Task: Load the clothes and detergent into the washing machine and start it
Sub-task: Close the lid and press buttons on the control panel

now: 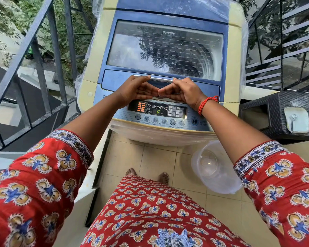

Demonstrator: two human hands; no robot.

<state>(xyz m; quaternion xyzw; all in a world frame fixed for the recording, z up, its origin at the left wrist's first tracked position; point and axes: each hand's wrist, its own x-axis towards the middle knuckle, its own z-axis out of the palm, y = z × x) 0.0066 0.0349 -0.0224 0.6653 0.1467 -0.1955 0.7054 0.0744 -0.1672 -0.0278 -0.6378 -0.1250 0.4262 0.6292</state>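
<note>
A top-loading washing machine point(234, 50) stands before me, cream with a blue top. Its glass lid point(164, 49) lies closed, the drum dimly visible beneath. My left hand point(137, 89) and my right hand point(182, 90) rest on the lid's front edge, thumbs on the chrome handle point(161, 79), fingertips meeting in the middle. Below my hands the control panel point(157, 110) is lit, with orange bars and a green "F" on the display. The start/pause button point(194, 121) sits at the panel's right end. No clothes or detergent are visible.
A clear plastic tub point(214, 168) lies on the tiled floor at my right. A dark wicker stand point(278, 111) with a metal fitting is right of the machine. A grey metal railing point(43, 68) runs along the left, and stairs rise at the back right.
</note>
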